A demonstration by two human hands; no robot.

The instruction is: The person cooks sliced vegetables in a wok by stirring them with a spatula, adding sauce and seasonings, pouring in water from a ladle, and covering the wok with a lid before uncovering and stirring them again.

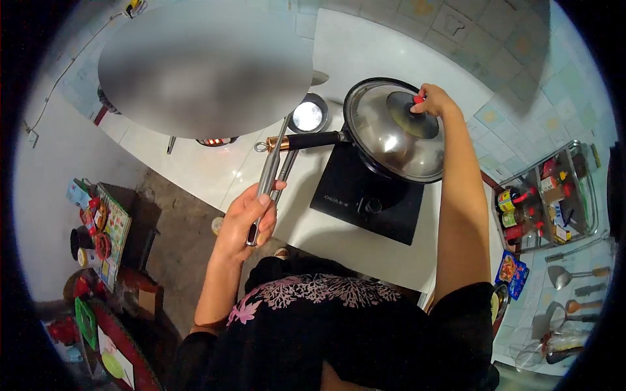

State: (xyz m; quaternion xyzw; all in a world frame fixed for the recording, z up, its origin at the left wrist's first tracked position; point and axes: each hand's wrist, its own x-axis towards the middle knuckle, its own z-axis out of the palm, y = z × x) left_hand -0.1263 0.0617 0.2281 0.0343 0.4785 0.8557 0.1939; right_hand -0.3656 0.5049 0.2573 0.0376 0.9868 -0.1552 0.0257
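Note:
My right hand [433, 101] is closed on the red-and-black knob of a domed metal lid [385, 133]. That lid sits on a black wok [349, 107], whose long handle points left. Wrapped round the metal handle of a long cooking utensil [269, 171] is my left hand [251, 212], left of the wok. The utensil's upper end runs towards a blurred patch, so its kind is unclear. A second metal handle passes beside my left fingers towards a round ladle or bowl [308, 116]; whether I hold it too, I cannot tell.
Beneath the wok is a black cooktop [372, 202] on the white counter [280, 228]. A rack of bottles [515, 208] stands at right, above utensils hanging on the wall [574, 306]. A grey blur covers the upper left, with a glowing red burner [217, 141] below it.

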